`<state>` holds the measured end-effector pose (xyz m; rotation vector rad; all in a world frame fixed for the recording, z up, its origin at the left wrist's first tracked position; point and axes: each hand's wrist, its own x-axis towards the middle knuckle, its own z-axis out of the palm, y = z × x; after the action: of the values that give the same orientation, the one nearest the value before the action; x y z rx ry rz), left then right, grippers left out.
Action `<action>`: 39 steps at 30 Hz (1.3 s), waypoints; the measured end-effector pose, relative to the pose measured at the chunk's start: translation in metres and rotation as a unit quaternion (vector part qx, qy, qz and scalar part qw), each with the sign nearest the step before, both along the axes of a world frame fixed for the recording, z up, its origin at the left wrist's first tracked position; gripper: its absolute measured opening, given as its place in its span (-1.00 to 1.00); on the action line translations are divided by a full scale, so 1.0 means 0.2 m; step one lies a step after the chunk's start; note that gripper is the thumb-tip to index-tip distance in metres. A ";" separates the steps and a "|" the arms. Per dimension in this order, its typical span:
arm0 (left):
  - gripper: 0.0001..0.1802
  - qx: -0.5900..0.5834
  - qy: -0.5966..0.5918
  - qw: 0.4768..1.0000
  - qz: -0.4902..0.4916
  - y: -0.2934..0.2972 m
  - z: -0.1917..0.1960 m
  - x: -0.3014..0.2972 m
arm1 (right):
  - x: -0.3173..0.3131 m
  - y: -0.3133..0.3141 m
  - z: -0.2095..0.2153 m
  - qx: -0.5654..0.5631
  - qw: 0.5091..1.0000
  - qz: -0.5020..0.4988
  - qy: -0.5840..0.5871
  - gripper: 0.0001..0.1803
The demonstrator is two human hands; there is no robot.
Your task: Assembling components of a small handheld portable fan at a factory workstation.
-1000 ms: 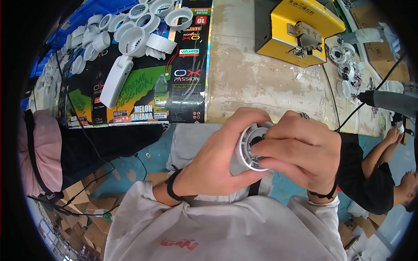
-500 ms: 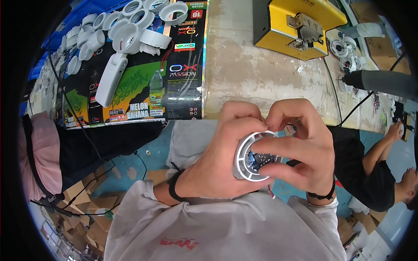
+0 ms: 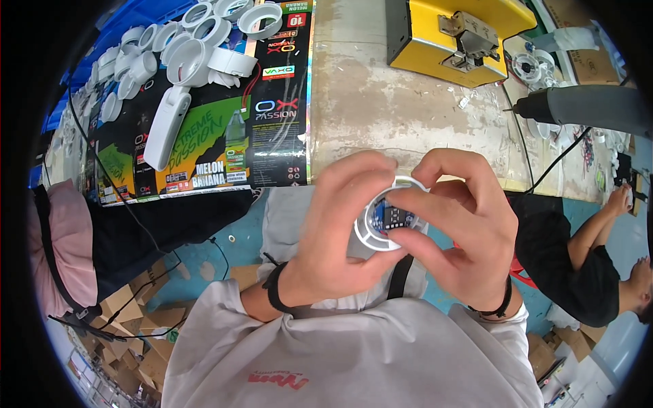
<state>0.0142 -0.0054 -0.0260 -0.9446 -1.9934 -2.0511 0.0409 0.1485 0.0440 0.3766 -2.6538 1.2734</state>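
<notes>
In front of my chest, near the table's front edge, my left hand (image 3: pixel 323 231) curls round a white ring-shaped plastic housing (image 3: pixel 368 239). A small blue circuit board with a dark display face (image 3: pixel 396 216) lies inside its opening. My right hand (image 3: pixel 479 234) reaches in from the right, with index finger and thumb bent onto opposite edges of the board. Its other fingers fold against the housing's far side. The housing's underside is hidden by my hands.
White plastic rings (image 3: pixel 212 30) and a white handle-shaped part (image 3: pixel 166 129) lie on printed card (image 3: pixel 277 146) at left. A yellow machine (image 3: pixel 469 44) stands at the back. A grey-and-black pointed tool (image 3: pixel 578 109) juts in from the right. Another person (image 3: pixel 585 272) sits at right.
Both hands have moved up and slightly left with the housing, which is now tilted differently. More of the board's display face shows between my right fingers.
</notes>
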 end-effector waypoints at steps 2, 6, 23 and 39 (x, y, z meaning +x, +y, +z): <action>-0.30 0.001 0.030 1.000 0.008 0.00 -0.01 -0.04 | -0.01 0.01 0.00 0.039 0.999 -0.006 0.021 -0.65; -0.46 0.015 0.089 0.995 0.048 0.02 0.00 -0.05 | -0.01 0.01 -0.01 0.040 0.999 -0.004 0.011 -0.66; -0.54 -0.072 0.164 0.984 0.005 0.01 -0.07 -0.13 | -0.02 0.05 -0.07 0.043 0.997 -0.010 -0.059 -0.61; -0.57 -0.071 0.049 0.994 0.061 -0.06 -0.09 -0.24 | -0.36 0.49 0.12 -0.359 0.877 -0.165 0.275 -0.31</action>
<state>-0.0344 -0.0170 -0.0436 -0.9057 -2.1115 -1.7851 -0.0311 0.2465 0.0675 0.1256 -1.5527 1.6054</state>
